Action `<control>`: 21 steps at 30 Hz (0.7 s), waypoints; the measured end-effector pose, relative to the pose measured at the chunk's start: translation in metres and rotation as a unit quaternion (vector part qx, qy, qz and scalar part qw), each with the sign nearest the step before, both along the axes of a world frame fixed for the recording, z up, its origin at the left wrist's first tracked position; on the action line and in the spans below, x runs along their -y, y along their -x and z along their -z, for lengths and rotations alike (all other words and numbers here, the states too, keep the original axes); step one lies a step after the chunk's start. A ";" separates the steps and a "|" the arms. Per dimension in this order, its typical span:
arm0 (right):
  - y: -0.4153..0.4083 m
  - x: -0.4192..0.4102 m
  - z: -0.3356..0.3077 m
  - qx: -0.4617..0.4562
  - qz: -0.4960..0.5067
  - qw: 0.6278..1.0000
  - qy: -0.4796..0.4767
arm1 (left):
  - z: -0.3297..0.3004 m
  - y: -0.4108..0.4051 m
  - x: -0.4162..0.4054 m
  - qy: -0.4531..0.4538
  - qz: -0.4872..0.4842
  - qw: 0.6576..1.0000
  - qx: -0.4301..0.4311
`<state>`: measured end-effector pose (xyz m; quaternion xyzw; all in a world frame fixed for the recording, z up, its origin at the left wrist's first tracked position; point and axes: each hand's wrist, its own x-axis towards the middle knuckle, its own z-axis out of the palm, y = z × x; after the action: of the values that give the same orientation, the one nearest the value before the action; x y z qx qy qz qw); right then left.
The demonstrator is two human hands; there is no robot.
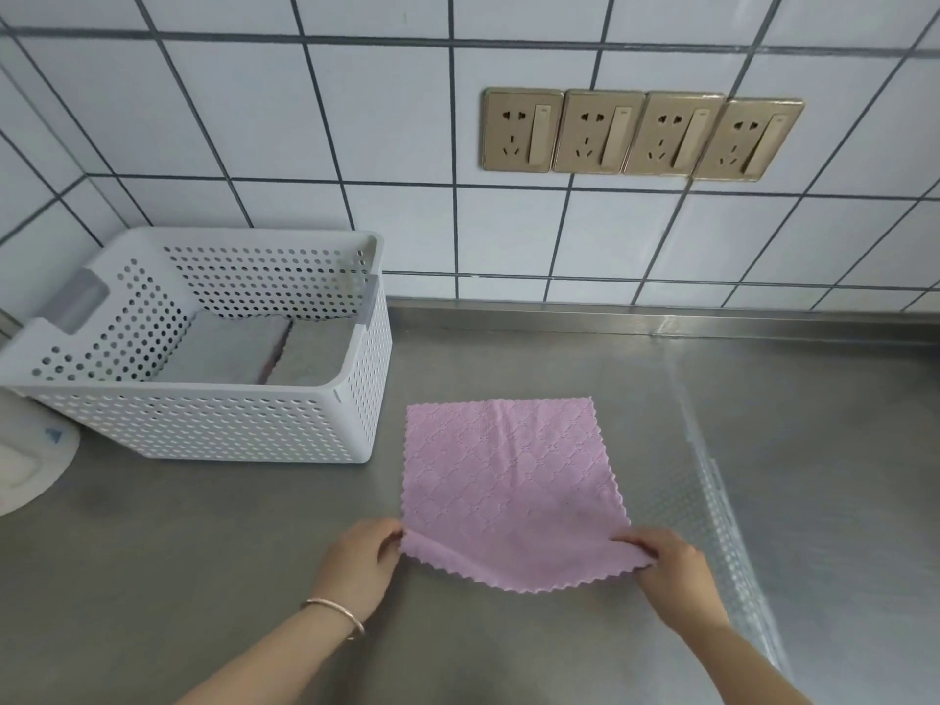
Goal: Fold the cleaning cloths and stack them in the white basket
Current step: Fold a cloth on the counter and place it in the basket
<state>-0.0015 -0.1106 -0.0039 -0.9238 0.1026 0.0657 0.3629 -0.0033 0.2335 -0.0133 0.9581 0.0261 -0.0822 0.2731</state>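
A pink cloth point(511, 475) lies spread on the steel bench point(203, 541), just right of the white basket point(203, 429). The left hand point(358, 564) has its fingers point(391, 544) clamped on the cloth's near left corner; the right hand point(671, 564) pinches the near right corner, and the near edge is lifted off the bench between them. Grey folded cloths point(239, 351) lie flat in the basket's bottom. A bracelet point(338, 615) circles the left wrist. Four brass sockets point(641, 134) sit on the tiled wall behind.
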 end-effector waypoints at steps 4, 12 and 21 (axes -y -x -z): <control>-0.014 0.007 -0.026 -0.047 -0.026 0.996 -0.065 | -0.020 -0.011 -0.007 0.125 0.000 0.987 -0.103; -0.030 0.016 -0.045 -0.124 -0.097 0.986 -0.052 | -0.038 -0.014 -0.010 0.103 0.053 0.979 -0.170; -0.058 0.017 -0.039 -0.166 -0.087 0.980 -0.062 | -0.043 -0.030 0.000 0.228 0.065 0.942 -0.237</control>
<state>0.0569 -0.1271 0.0352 -0.8812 0.0766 0.2558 0.3902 0.0269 0.2334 0.0298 0.8228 0.0082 -0.3279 0.4642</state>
